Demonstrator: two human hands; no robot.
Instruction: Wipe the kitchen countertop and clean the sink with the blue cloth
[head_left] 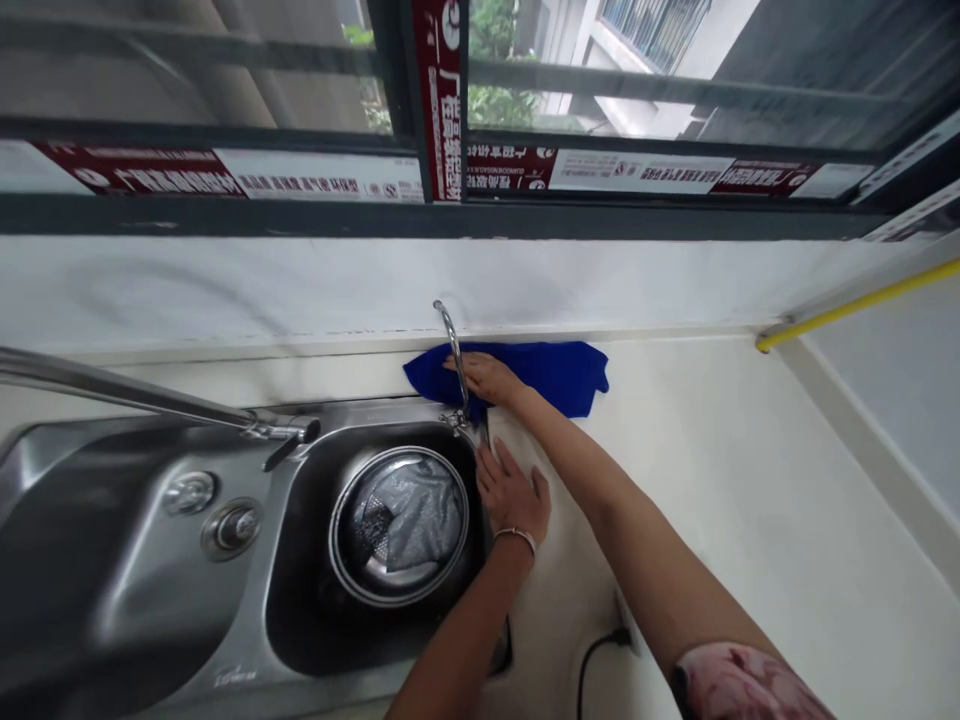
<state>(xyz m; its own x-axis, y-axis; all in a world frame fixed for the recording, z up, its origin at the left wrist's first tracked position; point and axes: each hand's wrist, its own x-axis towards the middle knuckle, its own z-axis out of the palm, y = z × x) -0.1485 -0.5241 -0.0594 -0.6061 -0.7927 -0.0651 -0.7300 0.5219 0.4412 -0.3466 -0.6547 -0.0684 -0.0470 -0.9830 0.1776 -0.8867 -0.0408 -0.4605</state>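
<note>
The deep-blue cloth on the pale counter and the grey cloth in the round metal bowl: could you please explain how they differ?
The deep-blue cloth lies mostly spread on the pale counter; the grey cloth lies rumpled inside the round metal bowl. The right hand rests on the deep-blue cloth; no hand touches the grey cloth. Both are fabric.

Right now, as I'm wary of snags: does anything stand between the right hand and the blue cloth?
Nothing visible: the right hand rests on the blue cloth. The slim tap crosses in front of that hand in this view; whether they touch, I cannot tell.
</note>
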